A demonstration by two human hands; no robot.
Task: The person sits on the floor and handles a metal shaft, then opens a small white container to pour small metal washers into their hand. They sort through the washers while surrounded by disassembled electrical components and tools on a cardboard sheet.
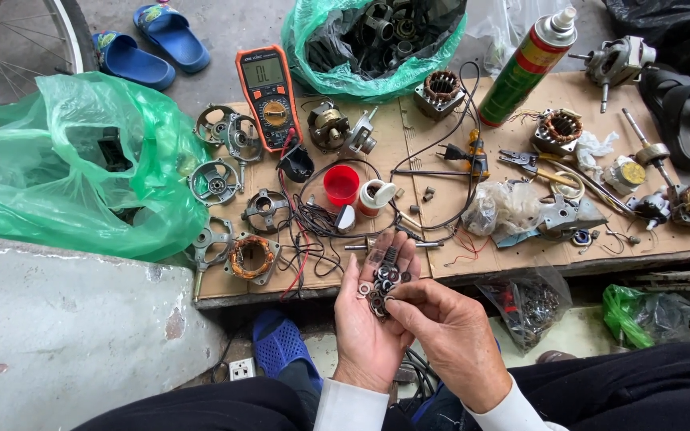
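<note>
My left hand (370,327) is held palm up below the board's front edge, cupping a small pile of metal washers and rings (382,286). My right hand (449,331) comes in from the right, its thumb and forefinger pinched on one small washer at the edge of the pile. Just beyond my fingers lie a thin steel shaft (389,246), a red cup (341,184) and a tangle of black and red wires (313,219).
A cardboard-covered board (409,144) carries motor housings (216,182), a copper-wound stator (251,257), an orange multimeter (268,86), a spray can (527,65), pliers (530,162). Green plastic bags (81,160) lie left and behind. Blue sandals (153,44) and a bicycle wheel (9,40) are on the floor.
</note>
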